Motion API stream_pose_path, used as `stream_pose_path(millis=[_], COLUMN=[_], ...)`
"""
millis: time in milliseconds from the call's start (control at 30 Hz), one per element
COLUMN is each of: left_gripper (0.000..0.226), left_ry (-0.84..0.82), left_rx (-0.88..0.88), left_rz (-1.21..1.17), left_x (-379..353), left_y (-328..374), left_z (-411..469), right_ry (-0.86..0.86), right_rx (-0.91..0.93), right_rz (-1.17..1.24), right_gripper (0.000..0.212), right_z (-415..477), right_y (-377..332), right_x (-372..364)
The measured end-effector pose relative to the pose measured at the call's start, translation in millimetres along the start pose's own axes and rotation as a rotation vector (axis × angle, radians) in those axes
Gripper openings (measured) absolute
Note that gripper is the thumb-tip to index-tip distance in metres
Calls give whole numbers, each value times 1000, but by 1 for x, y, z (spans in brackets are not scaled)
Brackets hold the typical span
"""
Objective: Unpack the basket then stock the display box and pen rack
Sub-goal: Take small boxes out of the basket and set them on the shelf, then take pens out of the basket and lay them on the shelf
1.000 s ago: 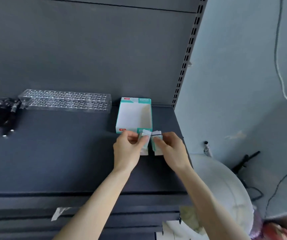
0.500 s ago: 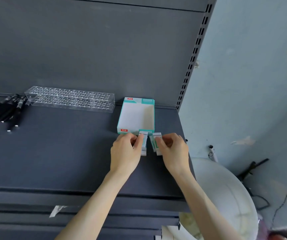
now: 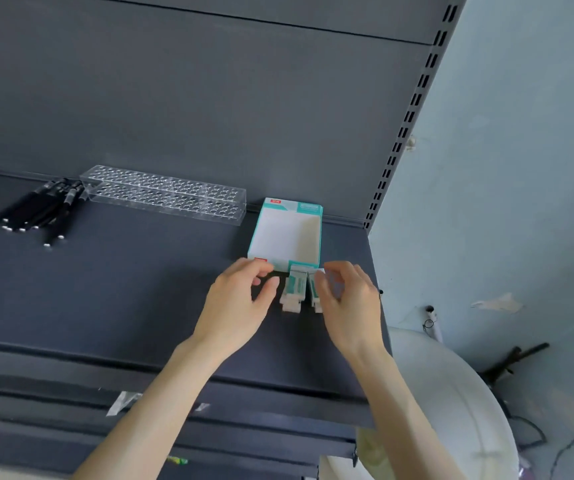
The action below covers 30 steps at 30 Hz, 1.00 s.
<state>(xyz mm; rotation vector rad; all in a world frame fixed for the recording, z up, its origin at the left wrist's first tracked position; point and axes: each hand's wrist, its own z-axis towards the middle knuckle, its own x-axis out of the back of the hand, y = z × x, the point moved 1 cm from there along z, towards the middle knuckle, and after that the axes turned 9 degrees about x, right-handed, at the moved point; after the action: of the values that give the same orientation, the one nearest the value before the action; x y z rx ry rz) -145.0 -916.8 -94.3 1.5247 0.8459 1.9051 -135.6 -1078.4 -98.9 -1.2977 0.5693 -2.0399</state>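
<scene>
A white and teal display box [image 3: 287, 237] stands on a dark shelf [image 3: 122, 289], its back against the rear panel and its inside showing only bare white walls. Just in front of the box's right front corner, two small erasers in teal and white sleeves stand on end, side by side. The left eraser [image 3: 294, 289] is in full view, while the right eraser [image 3: 313, 296] is partly covered. The left hand [image 3: 240, 299] hovers in front of the box, just left of the erasers. Its fingers [image 3: 261, 271] are loosely curled and released, and a thin gap shows between the thumb tip and the left eraser. The right hand [image 3: 347, 299] is in front of the box's right corner with its fingers [image 3: 334, 271] curled over the right eraser. Blur makes it impossible to tell whether they grasp it or only touch it. To the left of the box, a clear pen rack [image 3: 164, 199] full of round holes lies along the rear panel. Further left of the box, a bundle of black pens [image 3: 34, 213] lies flat. Below and to the right of the box, past the shelf edge, sits a white round container [image 3: 451, 393].
</scene>
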Motion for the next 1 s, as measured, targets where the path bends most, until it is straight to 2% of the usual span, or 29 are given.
stream_pose_path(millis=[133,300,700,833,1000], left_gripper=[26,30,30,27,25], left_ry=[94,235,392,417,434], left_rx=[-126,-152,-61,-12,-67], left_rz=[63,120,262,239,245], left_x=[48,120,342,405,465], left_y=[-3,-38,-221,-261,-300], left_z=[-10,-30,-80,-76,-40], right_ry=[-23,-39,-164,-190,-199], right_rx=[155,275,418,445,494], right_rz=[-29,1,83,114,128], right_gripper=[27,26,28,27,28], right_z=[0,-13,-67,-64,-33], right_y=[-43,-112,-310,-365,-419], right_x=[-1,-32,-225,-273,-329])
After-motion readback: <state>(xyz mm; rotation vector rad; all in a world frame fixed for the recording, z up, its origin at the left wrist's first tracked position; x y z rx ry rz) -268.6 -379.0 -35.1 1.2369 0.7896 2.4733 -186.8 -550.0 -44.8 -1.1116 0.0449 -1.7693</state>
